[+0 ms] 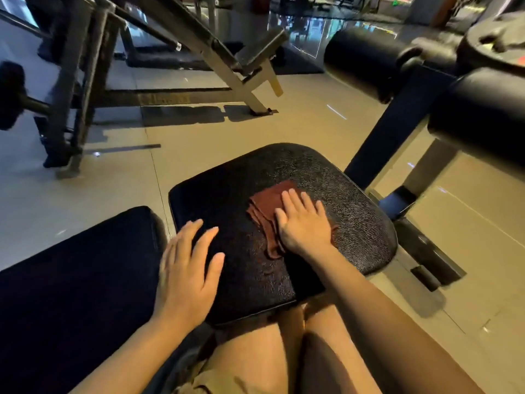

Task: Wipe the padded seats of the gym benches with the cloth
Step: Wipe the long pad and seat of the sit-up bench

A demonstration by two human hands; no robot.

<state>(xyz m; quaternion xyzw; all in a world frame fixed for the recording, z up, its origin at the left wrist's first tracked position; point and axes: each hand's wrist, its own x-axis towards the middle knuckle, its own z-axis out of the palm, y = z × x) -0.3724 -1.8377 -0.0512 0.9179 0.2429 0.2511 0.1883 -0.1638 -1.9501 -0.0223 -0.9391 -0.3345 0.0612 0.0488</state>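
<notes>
Both hands lie flat with fingers straight: the right hand (302,220) presses the brown cloth (270,214) onto the black padded seat (341,194) of the bench, its palm hiding part of the cloth; the left hand (186,268) rests on the seat's near left edge, well apart from the cloth.

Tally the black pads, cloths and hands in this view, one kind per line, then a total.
Black pads: 4, namely the seat pad being wiped, the long pad to its left, and two roller pads at upper right
Cloths: 1, a brown cloth under the right hand
Hands: 2, counting the left hand
Total: 7
</notes>
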